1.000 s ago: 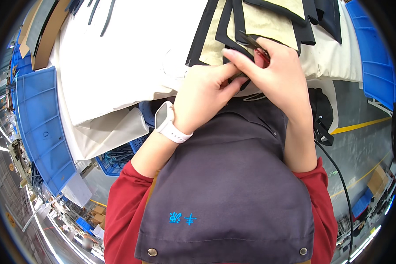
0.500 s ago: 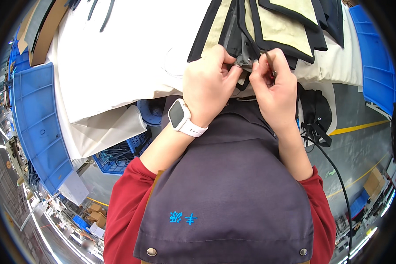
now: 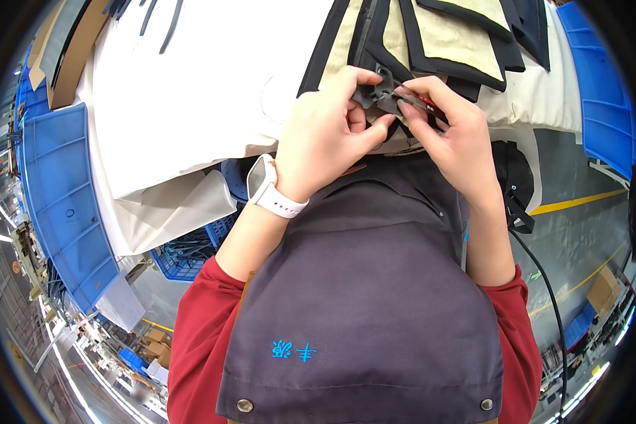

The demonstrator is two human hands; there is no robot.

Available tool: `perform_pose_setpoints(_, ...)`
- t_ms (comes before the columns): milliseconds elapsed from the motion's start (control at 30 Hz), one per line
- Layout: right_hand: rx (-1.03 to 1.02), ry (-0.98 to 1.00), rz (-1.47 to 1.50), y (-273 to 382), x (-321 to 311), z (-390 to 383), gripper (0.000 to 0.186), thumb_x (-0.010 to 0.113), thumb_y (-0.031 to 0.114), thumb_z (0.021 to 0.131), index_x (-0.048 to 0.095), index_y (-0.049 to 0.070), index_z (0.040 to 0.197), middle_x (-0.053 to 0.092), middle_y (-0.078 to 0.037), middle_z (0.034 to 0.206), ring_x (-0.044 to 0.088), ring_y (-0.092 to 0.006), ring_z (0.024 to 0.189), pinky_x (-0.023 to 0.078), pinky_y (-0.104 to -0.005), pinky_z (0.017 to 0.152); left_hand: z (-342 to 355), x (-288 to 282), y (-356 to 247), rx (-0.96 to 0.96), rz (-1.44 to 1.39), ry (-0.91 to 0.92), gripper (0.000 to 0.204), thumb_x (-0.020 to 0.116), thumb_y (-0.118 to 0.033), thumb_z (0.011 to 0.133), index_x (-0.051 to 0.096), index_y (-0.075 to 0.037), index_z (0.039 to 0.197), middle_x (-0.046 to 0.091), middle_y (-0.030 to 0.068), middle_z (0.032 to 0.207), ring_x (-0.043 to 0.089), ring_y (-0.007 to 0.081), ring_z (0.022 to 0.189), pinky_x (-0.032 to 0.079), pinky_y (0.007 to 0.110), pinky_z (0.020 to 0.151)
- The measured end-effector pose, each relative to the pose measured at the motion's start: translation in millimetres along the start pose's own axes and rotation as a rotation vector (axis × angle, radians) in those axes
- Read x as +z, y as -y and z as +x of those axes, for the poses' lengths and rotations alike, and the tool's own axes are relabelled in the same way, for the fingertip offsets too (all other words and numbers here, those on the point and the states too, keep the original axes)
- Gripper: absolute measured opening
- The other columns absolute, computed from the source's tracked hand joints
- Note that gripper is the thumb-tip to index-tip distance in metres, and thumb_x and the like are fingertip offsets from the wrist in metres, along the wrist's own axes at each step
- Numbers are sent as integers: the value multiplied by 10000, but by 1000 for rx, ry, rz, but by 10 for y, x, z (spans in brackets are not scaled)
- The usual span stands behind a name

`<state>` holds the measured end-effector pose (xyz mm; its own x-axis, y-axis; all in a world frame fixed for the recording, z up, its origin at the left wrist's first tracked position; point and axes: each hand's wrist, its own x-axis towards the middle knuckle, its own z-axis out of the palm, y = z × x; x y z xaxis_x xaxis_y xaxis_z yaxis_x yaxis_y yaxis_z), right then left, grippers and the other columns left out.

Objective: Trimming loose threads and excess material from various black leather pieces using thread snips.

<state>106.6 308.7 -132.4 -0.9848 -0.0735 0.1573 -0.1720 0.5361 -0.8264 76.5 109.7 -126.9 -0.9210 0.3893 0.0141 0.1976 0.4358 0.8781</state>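
My left hand pinches a small dark grey piece with holes, at the near end of a black strip on the fabric panels. My right hand grips dark snips with red on the handle, their tip at the dark piece. Beneath and beyond both hands, cream panels with black borders lie stacked on the white-covered table. Part of the piece is hidden by my fingers.
Blue plastic trays stand at the left and right. Brown and grey boards lie at the back left, dark strips on the table. Below are a blue basket, a black bag and a hanging cable.
My hands have drawn apart from their overlapped position, the right shifting down then right, the left slightly up and left lately. The dark piece, mostly covered earlier, now shows between my fingertips.
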Motion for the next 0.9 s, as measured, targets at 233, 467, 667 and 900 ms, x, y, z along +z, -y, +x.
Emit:
perform_pose_setpoints(233,241,-97,57,190,9,56,176,732,132,908,632,26,1007,664,-84,791,631,-172,664,479,-298,610,-12,108,136,248,173,-99,266,780,-6,842,707,-27,1097,670,8,679,577,45,551,439,213,511)
perform_pose_setpoints(467,184,-128,226,233,137,161,164,707,70,910,588,15,1007,628,-71,842,609,-148,728,504,-262,689,-54,205,81,20,38,-212,149,778,17,799,714,-13,930,715,88,764,688,117,612,483,219,535)
perform_pose_setpoints(667,-127,-232,89,201,144,41,210,653,-81,812,616,9,997,600,-75,871,619,-184,712,516,-287,665,0,269,70,261,189,-333,243,779,-5,755,539,-34,739,593,70,625,594,147,491,446,288,470)
perform_pose_setpoints(900,-41,-180,-241,130,198,-21,284,699,-19,788,635,77,1047,658,-58,930,693,-232,774,526,-335,639,3,351,206,295,242,-363,255,790,-100,779,536,-72,768,611,74,647,598,258,507,453,351,467)
